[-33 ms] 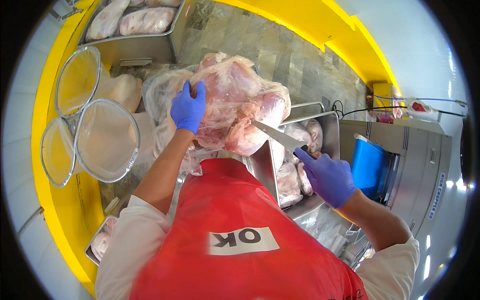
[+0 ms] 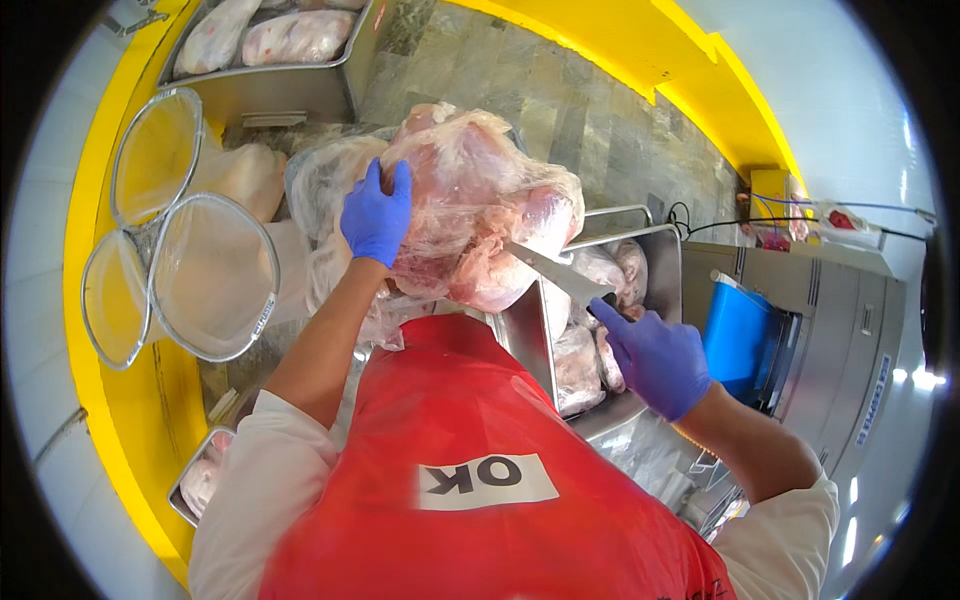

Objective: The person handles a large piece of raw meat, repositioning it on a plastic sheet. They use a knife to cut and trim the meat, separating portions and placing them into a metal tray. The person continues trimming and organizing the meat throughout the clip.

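A large lump of raw pink meat (image 2: 455, 180), partly covered by a crinkled clear film, lies in front of me at chest height. On its left part rests my left hand (image 2: 376, 218) in a blue glove, thumb and fingers spread apart. My right hand (image 2: 655, 362), also gloved in blue, is closed round the dark handle of a knife (image 2: 560, 272). The blade points up and left, its tip touching the meat's right side near a ragged cut flap (image 2: 484, 258). What supports the meat is mostly hidden; loose clear plastic (image 2: 330, 190) spreads out at its left.
Three round metal hoops with clear bags (image 2: 212, 275) stand at the left. A metal bin (image 2: 290, 95) of wrapped meat sits far left; another bin (image 2: 668, 290) with meat is under my right hand. A blue panel (image 2: 740, 335) and grey cabinet (image 2: 835, 320) stand at the right.
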Available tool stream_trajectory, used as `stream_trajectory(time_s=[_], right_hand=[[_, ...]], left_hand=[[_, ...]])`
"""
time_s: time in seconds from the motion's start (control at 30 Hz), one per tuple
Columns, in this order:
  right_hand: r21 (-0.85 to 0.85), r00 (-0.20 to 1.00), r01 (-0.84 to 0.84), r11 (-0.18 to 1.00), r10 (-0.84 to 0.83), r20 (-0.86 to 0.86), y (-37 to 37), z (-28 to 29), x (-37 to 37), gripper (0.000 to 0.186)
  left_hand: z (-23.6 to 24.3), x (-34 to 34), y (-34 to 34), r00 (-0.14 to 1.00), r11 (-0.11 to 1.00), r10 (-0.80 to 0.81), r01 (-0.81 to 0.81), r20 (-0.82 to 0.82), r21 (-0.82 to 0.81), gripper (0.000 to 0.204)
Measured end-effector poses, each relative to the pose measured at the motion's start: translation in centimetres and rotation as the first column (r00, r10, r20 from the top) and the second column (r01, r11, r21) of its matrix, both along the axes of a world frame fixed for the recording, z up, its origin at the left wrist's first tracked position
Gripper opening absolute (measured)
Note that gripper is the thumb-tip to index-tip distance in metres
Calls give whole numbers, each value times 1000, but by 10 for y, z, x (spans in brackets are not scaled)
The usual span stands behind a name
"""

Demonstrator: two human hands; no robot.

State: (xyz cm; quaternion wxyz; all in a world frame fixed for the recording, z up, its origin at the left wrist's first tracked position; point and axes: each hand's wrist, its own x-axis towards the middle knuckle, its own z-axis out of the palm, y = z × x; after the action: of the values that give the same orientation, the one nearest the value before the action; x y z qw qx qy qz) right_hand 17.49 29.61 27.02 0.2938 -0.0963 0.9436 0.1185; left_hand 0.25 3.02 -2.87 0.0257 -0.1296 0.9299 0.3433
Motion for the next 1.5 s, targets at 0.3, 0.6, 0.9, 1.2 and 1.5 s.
stream_trajectory(time_s=[0.3,0.6,0.9,1.2,1.5], right_hand=[[-255,968,-72,964,7,-250,91,-101,48,63],[-506,906,-85,859,-144,-398,91,-218,71,52],[-288,968,182,940,-223,-117,67,-75,90,55],[-69,977,123,990,-133,-169,-12,-42,54,50],[-97,980,198,975,-199,-1,-21,-29,23,49]], left_hand=[[-5,1,-1,996,999,18,-21,-86,-31,71],[-1,-5,-4,1000,998,3,-2,-23,60,74],[-8,-3,-9,999,998,13,-10,-40,57,77],[-2,-6,-2,1000,996,3,-1,-15,84,76],[-5,1,-2,999,1000,-5,5,-42,3,74]])
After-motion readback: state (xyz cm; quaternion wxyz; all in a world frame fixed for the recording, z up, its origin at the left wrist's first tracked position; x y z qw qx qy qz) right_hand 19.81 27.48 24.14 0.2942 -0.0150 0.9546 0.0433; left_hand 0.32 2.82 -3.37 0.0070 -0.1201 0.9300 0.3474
